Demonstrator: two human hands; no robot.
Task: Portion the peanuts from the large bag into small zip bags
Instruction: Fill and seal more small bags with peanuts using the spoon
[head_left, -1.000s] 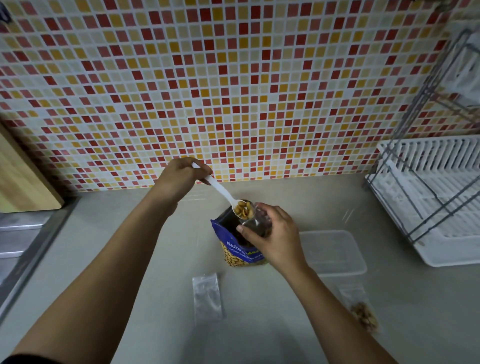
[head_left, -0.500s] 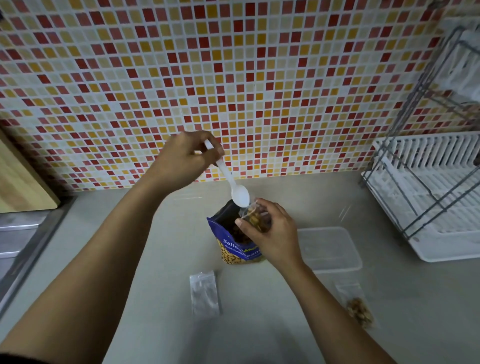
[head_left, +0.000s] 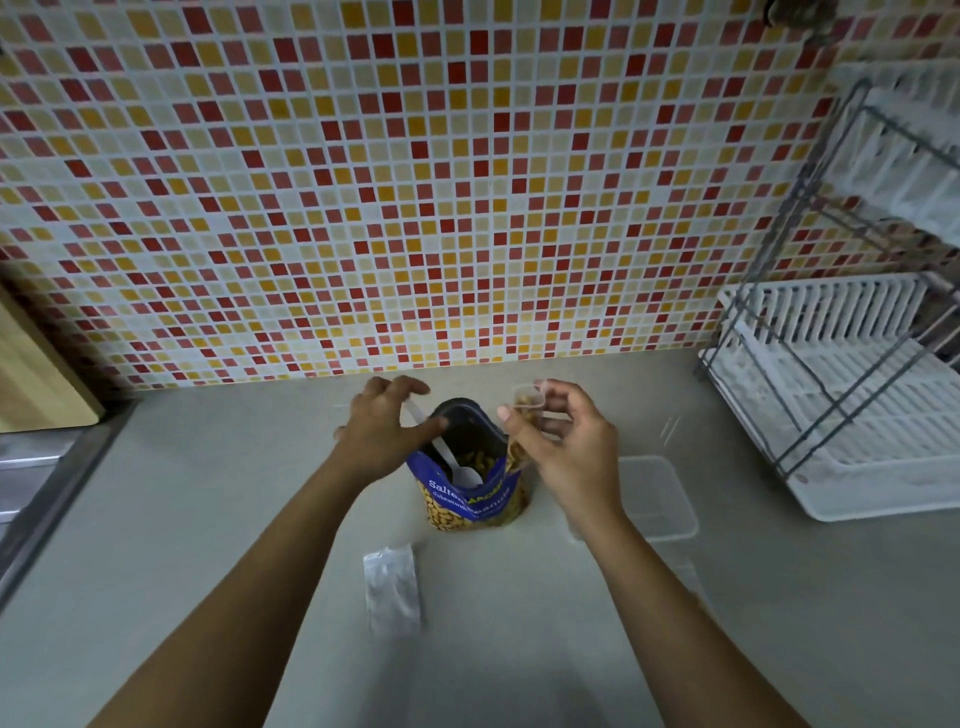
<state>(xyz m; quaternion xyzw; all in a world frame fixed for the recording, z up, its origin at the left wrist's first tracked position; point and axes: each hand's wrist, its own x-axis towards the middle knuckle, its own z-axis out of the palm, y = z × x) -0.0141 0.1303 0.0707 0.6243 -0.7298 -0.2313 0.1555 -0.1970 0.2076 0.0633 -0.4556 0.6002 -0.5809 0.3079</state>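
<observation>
Spoon (head_left: 458, 466) now lies inside the large bag (head_left: 470, 501), mid-tabletop (head_left: 208, 519); the left hand (head_left: 384, 431) hovers above, grip apart. The right hand (head_left: 561, 441) pinches the part-filled small zip bag (head_left: 527, 399) beside the mouth. Sealing likely comes next, needing both hands.

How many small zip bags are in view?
2. One zip bag is pinched in the right hand beside the big bag; an empty zip bag lies flat on the counter. Another may hide behind the right forearm.
</observation>
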